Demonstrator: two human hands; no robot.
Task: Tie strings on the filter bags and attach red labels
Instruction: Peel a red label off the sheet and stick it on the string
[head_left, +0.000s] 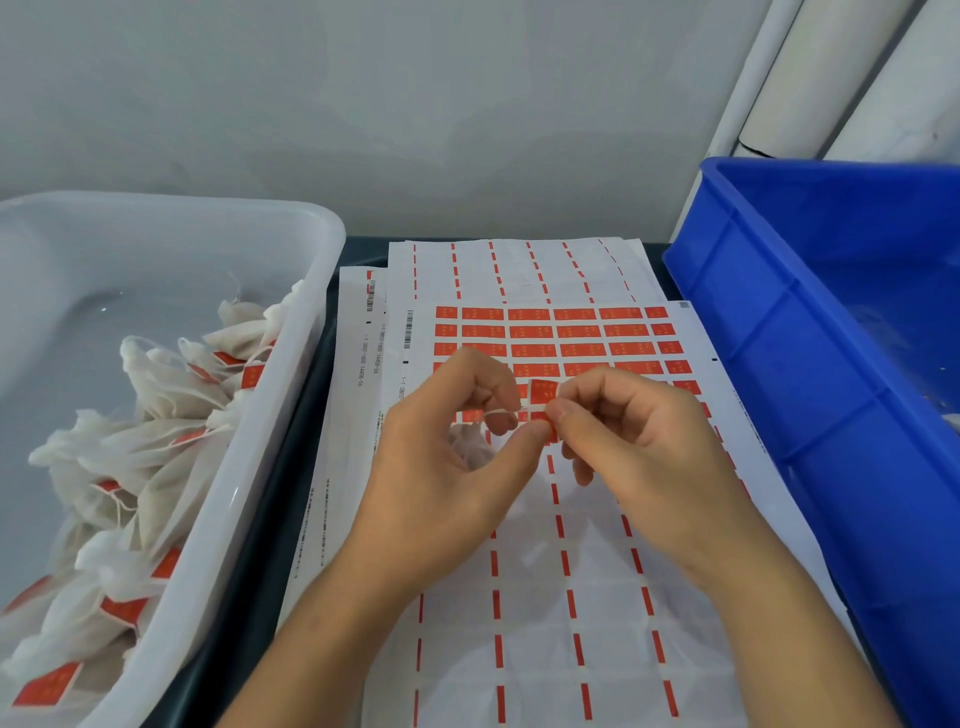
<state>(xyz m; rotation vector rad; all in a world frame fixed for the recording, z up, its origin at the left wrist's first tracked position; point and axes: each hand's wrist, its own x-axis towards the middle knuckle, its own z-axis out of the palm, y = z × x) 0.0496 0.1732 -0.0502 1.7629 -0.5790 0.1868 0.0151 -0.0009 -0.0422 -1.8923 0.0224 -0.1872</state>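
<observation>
Hands meet over the middle of the label sheet (571, 332), and the hold looks chosen for folding: the left hand (447, 457) pinches a thin white string (501, 411) between thumb and curled fingers, keeping it taut and level, while the right hand (639, 441) pinches a red label (543, 391) that stands up around the string, so the sticker can likely be closed over it. The filter bag (470, 447) being worked hangs just below the left hand, mostly hidden by the palm, and seems to rest on the sheet. Peeled rows toward the near edge of the surface show only red dashes, while the unpeeled red stickers lie in rows beyond the hands, within easy reach. A white tub (291, 364) along the left edge holds finished bags (156, 415) with red tags, presumably dropped there after labelling; a blue crate (779, 291) stands at the right edge, its contents too unclear to name. Printing on the sheets' left margins includes barcodes and a code reading roughly "1-1 0802-1660 14458-56"; the pale marks on the red stickers are too small to read.
</observation>
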